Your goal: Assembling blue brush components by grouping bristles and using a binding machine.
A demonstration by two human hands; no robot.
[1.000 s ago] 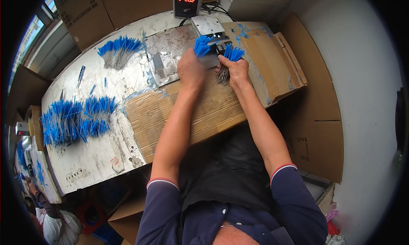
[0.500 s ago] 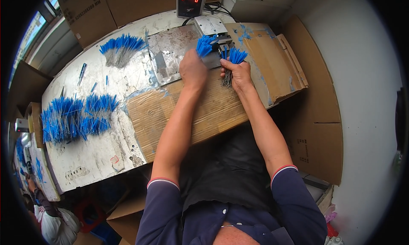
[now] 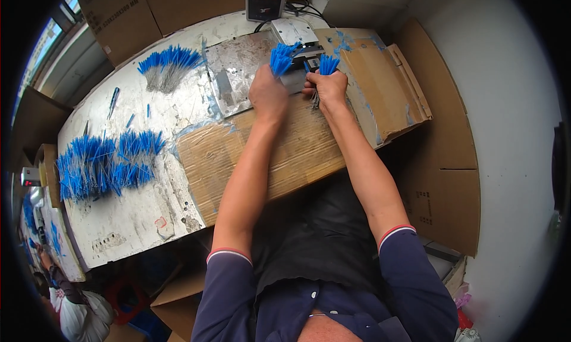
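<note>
My left hand [image 3: 269, 95], slightly blurred, is closed around a bundle of blue-tipped thin wires [image 3: 282, 60], with the blue ends fanning out above the fingers. Just to its right, my right hand [image 3: 332, 88] grips another bundle of blue-tipped wires [image 3: 328, 64], whose bare grey ends hang below the palm. A blue tip stands apart from that bundle, near the right thumb and forefinger. Both hands are right in front of a small metal fixture [image 3: 294, 33], its dark slot partly hidden by the bundles.
Piles of blue-tipped wires lie at the far left [image 3: 169, 65] and near left [image 3: 89, 166]. A pen [image 3: 113, 102] rests between them. Behind the fixture stands a box with a red digital display [image 3: 266, 2]. Flattened cardboard [image 3: 256, 169] covers the table's front. Another person [image 3: 83, 312] sits lower left.
My right hand has moved slightly up and toward the fixture with its bundle. My left hand stays nearly in place, its bundle shifted a little left. The red display reads differently.
</note>
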